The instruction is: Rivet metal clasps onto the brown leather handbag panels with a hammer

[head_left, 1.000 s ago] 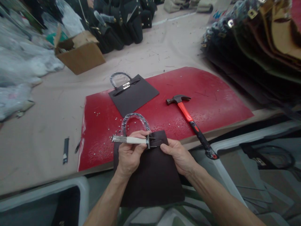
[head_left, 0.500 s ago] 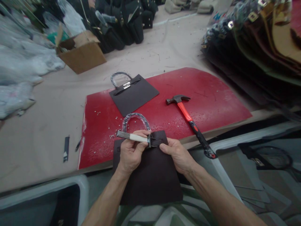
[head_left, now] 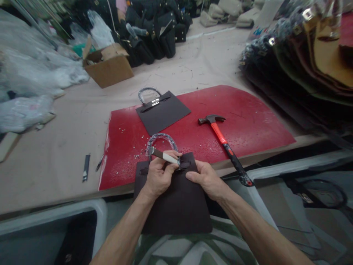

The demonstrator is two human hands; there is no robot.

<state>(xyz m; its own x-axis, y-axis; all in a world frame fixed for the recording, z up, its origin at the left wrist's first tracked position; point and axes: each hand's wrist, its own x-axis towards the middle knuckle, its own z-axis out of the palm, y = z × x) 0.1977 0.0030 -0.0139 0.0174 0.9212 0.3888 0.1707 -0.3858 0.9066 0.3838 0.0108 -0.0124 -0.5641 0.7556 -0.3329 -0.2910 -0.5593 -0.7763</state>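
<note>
My left hand (head_left: 160, 178) pinches a short metal tool (head_left: 170, 157) with a white middle, its flat metal end against a strap near the top edge of a dark brown leather bag panel (head_left: 176, 211). On the panel's right side my right hand (head_left: 208, 180) grips the edge, thumb on the front, fingers mostly hidden behind. A plastic-wrapped handle (head_left: 162, 136) arches from the panel's top. The panel's upper part leans at the table edge, its lower part toward my lap. A claw hammer (head_left: 219, 132) and a second bag panel (head_left: 165, 114) with a metal clasp lie on the red board (head_left: 253, 125).
Small pale bits dot the red board. Left of it lie a dark flat strip (head_left: 86, 168) and a small thin tool (head_left: 99, 163). Farther back stand a cardboard box (head_left: 113, 71) and black bags (head_left: 154, 40). Stacked panels (head_left: 286, 81) rise at right. White-rimmed bins (head_left: 103, 217) flank me.
The tool in my left hand has tilted, its far end now lower and pointing more away from me. My right thumb has slid slightly down off the strap. The view has shifted a little.
</note>
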